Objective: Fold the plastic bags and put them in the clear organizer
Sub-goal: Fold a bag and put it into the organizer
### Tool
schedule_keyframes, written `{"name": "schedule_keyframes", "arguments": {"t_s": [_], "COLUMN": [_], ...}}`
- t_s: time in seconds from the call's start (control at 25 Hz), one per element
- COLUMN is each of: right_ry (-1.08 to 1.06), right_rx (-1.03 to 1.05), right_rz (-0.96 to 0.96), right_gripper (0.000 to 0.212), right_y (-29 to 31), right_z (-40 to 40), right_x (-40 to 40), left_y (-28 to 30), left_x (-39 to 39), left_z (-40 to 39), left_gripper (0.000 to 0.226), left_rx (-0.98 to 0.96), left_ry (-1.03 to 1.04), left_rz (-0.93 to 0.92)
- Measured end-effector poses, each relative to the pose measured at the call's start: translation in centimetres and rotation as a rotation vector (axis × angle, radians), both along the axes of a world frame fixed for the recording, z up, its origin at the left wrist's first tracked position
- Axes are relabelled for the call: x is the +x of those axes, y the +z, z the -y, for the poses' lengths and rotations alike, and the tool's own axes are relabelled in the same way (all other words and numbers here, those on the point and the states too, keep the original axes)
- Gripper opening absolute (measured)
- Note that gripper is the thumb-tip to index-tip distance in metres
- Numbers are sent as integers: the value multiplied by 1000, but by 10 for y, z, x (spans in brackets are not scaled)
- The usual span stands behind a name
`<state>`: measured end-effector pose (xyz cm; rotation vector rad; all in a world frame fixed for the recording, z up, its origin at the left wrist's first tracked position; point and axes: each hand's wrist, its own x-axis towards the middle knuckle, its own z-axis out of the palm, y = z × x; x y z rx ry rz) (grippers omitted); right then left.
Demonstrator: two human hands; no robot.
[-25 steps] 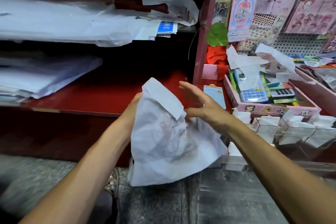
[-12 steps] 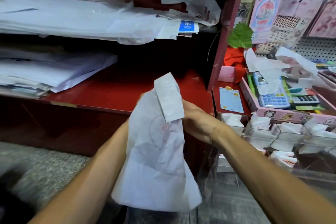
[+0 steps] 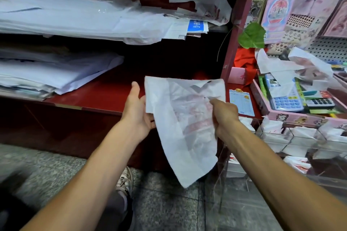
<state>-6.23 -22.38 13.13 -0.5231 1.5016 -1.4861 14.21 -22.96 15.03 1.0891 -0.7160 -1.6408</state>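
A white plastic bag (image 3: pixel 185 118) with a faint red print hangs in front of me, spread wide at the top and narrowing to a point below. My left hand (image 3: pixel 136 110) holds its left edge, fingers behind the sheet and thumb raised. My right hand (image 3: pixel 224 116) grips its right side in curled fingers. The clear organizer (image 3: pixel 293 142) stands at the lower right, its compartments holding several folded white bags. More loose white bags (image 3: pixel 298 65) lie on the pink tray beyond it.
A dark red shelf (image 3: pixel 97 93) runs behind the bag, with stacks of white paper (image 3: pixel 56 73) on the left. A pink tray (image 3: pixel 293 116) holds calculators. A pegboard with sticker packs (image 3: pixel 281 5) rises at the right. My shoe (image 3: pixel 124 180) rests on the speckled floor.
The bag was bunched upright between my hands; now it is pulled wide, my left hand at its left edge and my right hand gripping its right side.
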Motion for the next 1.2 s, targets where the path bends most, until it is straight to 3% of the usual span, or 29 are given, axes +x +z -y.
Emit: {"name": "schedule_keyframes", "arguments": {"t_s": [0.08, 0.16, 0.2, 0.28, 0.36, 0.4, 0.48, 0.56, 0.68, 0.72, 0.8, 0.88, 0.92, 1.04, 1.12, 1.2], "right_ry": [-51, -66, -57, -25, 28, 54, 83, 74, 149, 169, 184, 187, 172, 135, 190, 176], "right_rx": [49, 63, 54, 26, -9, -22, -25, 41, 141, 124, -21, -167, -191, -14, 138, 158], "right_rz": [-1, -38, -68, -133, -127, -105, -153, -223, -225, -266, -386, -366, -292, -103, -109, -161], "right_gripper": [40, 42, 44, 45, 34, 24, 14, 16, 13, 9, 23, 23, 17, 5, 6, 10], "right_y": [-6, -4, -2, -2, -2, -3, -5, -8, -6, -6, -1, 4, 5, 1, -6, -7], "right_z": [4, 3, 2, 4, 4, 4, 6, 11, 9, 9, 10, 13, 15, 14, 10, 9], "right_x": [-14, -17, -18, -24, -28, -29, -30, -32, -30, -29, -28, -26, -27, -29, -27, -27], "left_y": [1, -4, -8, -13, -12, -12, -16, -27, -29, -27, -21, -11, -8, -15, -27, -34], "left_x": [1, -6, -11, -15, -12, -10, -14, -20, -16, -12, -5, -3, -2, -3, -4, -5], "left_z": [-6, -12, -13, -7, 2, 4, 3, 5, 11, 14, 16, 13, 14, 23, 24, 24], "left_gripper": [72, 37, 30, 55, 71, 78, 90, 85, 62, 62, 70, 76, 75, 61, 57, 59], "left_rx": [30, 15, 1, -28, -66, -47, 33, 62, 31, -32, -332, -633, -685, -506, -270, -156], "left_ry": [-99, -187, -130, 125, 295, 288, 116, 37, 78, 72, 40, -6, -5, 142, 151, 137], "left_rz": [101, 275, 334, 312, 164, 99, 180, 292, 449, 527, 669, 636, 611, 705, 759, 762]}}
